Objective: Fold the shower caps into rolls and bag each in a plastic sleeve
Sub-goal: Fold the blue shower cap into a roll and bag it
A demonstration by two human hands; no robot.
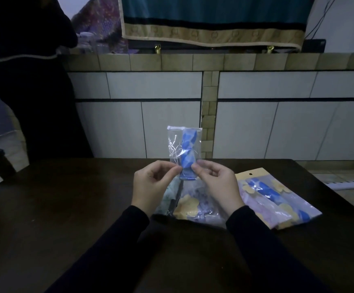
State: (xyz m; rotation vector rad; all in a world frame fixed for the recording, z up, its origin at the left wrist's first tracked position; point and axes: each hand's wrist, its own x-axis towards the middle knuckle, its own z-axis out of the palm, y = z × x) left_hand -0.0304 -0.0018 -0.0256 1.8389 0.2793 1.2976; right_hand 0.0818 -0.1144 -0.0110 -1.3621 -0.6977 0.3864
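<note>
Above the dark wooden table [66,208], the left hand [150,185] and right hand [216,182] pinch the lower corners of a clear plastic sleeve [182,144] holding a rolled blue-and-white shower cap [188,153]. Sliding the roll fully inside before sealing would likely work best.

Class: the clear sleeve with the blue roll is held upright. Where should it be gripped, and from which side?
Pinch the plastic sleeve at its lower end from both sides, where the left hand and right hand hold it: it stands upright with flat edges beside the blue roll.

A dark wooden table [66,208] stands before a tiled counter [214,60].
</note>
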